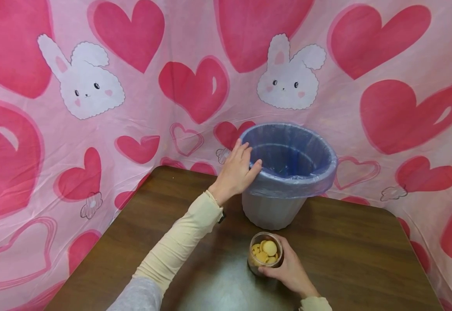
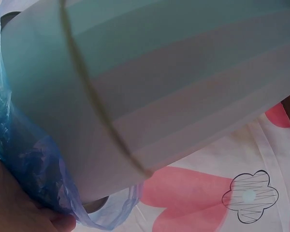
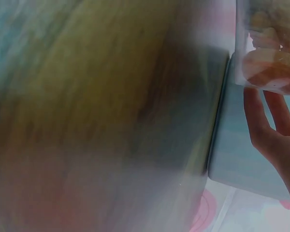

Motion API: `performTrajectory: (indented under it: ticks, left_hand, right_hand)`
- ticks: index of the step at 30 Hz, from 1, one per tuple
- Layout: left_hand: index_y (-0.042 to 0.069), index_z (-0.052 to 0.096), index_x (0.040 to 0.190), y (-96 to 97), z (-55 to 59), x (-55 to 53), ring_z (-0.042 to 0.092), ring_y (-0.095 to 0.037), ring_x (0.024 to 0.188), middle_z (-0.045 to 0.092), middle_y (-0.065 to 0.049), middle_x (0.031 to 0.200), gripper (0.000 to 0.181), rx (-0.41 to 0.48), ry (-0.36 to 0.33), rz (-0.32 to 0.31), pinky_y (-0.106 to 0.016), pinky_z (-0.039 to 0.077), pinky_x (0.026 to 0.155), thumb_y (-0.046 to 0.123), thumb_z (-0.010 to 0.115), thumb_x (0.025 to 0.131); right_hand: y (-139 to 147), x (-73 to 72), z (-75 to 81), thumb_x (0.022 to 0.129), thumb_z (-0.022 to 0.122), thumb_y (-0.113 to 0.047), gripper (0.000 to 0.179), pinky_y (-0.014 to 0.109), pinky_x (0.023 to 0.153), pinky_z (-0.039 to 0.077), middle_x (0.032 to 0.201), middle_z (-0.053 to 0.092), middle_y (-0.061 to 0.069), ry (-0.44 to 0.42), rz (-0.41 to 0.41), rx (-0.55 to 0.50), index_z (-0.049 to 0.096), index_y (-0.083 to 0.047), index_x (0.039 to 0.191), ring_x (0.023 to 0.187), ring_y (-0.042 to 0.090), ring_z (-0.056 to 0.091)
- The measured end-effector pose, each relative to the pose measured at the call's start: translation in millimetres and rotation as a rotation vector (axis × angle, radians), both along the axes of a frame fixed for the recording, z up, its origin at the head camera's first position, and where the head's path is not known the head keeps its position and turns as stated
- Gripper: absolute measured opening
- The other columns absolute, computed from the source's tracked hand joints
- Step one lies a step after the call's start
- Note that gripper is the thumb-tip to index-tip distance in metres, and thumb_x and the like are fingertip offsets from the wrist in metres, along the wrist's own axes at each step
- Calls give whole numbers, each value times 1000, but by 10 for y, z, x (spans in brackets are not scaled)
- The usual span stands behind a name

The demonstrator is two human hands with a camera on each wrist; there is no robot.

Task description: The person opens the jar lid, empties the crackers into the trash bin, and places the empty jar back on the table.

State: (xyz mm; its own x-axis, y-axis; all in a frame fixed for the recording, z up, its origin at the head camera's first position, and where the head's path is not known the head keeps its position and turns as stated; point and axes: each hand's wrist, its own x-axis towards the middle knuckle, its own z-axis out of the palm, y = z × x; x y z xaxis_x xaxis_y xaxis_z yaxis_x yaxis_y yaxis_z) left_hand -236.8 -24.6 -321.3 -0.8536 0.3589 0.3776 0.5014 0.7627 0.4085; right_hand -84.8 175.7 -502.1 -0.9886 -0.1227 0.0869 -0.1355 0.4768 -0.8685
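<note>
A bin (image 1: 272,211) with a translucent blue bag (image 1: 319,183) folded over its rim stands upright at the back of the table. My left hand (image 1: 235,172) rests on the left side of the bagged rim, fingers extended; in the left wrist view that hand (image 2: 24,208) touches the bag beside the bin's wall (image 2: 150,87). Nearer to me, my right hand (image 1: 289,265) grips a clear open jar (image 1: 254,261) holding several round yellow cookies (image 1: 268,248). In the right wrist view, fingers (image 3: 261,130) support the jar (image 3: 240,58) near its base.
The brown wooden table (image 1: 350,259) has rounded far corners. Behind it hangs a pink cloth (image 1: 194,39) with hearts and rabbit faces, close to the bin's back. Much of the right wrist view is blurred table surface.
</note>
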Motion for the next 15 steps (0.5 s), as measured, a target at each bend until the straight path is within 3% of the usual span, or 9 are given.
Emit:
performTrajectory:
  ticks: [15]
  left_hand:
    - [-1,42,142,-10,2,-1,11,-29,151,35,-15,153,65,-2,11,-6,-43,14,122,46,35,97]
  right_hand:
    - [33,17,16,58,92,-26,85,22,93,43,127,59,-3,56,-25,-61,51,-20,133,106,6,56]
